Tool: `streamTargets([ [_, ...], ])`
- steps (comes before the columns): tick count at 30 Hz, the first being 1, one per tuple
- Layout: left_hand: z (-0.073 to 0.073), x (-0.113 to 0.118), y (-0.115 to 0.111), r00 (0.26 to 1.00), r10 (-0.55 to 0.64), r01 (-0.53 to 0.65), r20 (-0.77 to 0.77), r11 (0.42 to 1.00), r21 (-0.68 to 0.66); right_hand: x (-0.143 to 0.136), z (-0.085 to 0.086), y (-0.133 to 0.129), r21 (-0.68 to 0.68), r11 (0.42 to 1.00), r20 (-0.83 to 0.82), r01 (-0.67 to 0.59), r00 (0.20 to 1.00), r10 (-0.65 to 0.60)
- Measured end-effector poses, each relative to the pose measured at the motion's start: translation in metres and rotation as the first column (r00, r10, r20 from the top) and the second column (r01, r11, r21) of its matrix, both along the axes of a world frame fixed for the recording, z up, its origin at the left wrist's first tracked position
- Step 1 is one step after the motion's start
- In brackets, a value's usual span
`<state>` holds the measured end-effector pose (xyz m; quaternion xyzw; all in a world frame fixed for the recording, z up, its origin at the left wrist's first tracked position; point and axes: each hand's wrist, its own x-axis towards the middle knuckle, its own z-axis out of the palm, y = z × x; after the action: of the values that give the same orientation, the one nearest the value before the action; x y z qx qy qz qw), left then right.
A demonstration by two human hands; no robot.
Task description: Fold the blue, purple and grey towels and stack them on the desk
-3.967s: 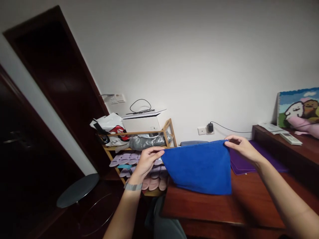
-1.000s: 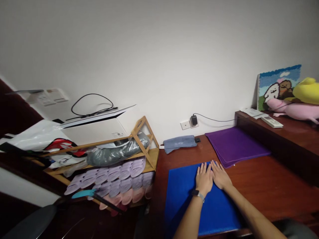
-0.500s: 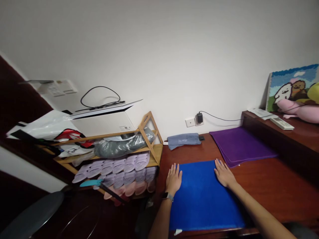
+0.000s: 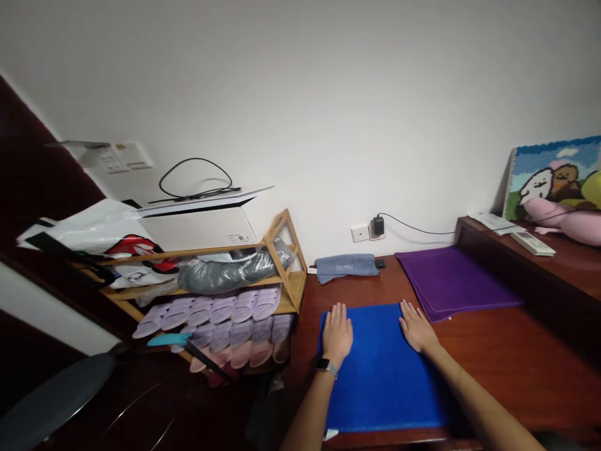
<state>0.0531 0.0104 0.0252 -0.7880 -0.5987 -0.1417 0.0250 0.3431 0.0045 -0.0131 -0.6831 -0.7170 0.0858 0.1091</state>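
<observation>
From here, the left hand [image 4: 338,336] and right hand [image 4: 417,329] lie flat, gripping nothing, at the side edges of the blue cloth [image 4: 387,376], near-left of the purple cloth [image 4: 462,282], apparently a smoothing step, the next move likely calling for even pressure.

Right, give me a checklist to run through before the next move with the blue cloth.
1. Blue cloth spread flat on the table: ok, no big folds show on top.
2. Left hand palm down, at the cloth's left side: ok.
3. Right hand palm down, by the far right corner: ok.
4. White tag tucked out of sight: not ok, it sticks out at the near left corner.
5. Underside free of creases: cannot tell, hidden.
</observation>
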Motion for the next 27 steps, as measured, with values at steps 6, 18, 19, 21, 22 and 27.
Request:
streamTargets([
  [6, -0.007, 0.129, -0.016, 0.960, -0.258, 0.266, 0.105, 0.962, -0.066, 0.002, 0.002, -0.002, -0.020, 1.000, 0.006, -0.021, 1.000, 0.021],
  [18, -0.006, -0.050, -0.005, 0.991, 0.095, -0.105, -0.090, 0.988, -0.111, 0.000, 0.001, 0.001, -0.055, 0.998, 0.066, 0.016, 0.998, -0.013],
  [19, -0.006, -0.052, -0.003, 0.990, 0.099, -0.110, -0.101, 0.988, -0.113, 0.000, 0.003, 0.003, -0.068, 0.998, 0.073, 0.017, 0.997, -0.012],
  [21, -0.005, -0.049, 0.002, 0.988, 0.109, -0.122, -0.111, 0.986, -0.116, 0.000, 0.009, 0.007, -0.088, 0.996, 0.085, 0.014, 0.996, -0.006],
  [22, -0.004, -0.046, 0.004, 0.987, 0.117, -0.129, -0.110, 0.985, -0.115, 0.000, 0.012, 0.009, -0.094, 0.996, 0.088, 0.013, 0.996, -0.005],
  [27, 0.004, -0.044, 0.002, 0.989, 0.112, -0.121, -0.101, 0.989, -0.083, -0.003, 0.015, 0.007, -0.065, 0.997, 0.084, 0.031, 0.996, -0.025],
])
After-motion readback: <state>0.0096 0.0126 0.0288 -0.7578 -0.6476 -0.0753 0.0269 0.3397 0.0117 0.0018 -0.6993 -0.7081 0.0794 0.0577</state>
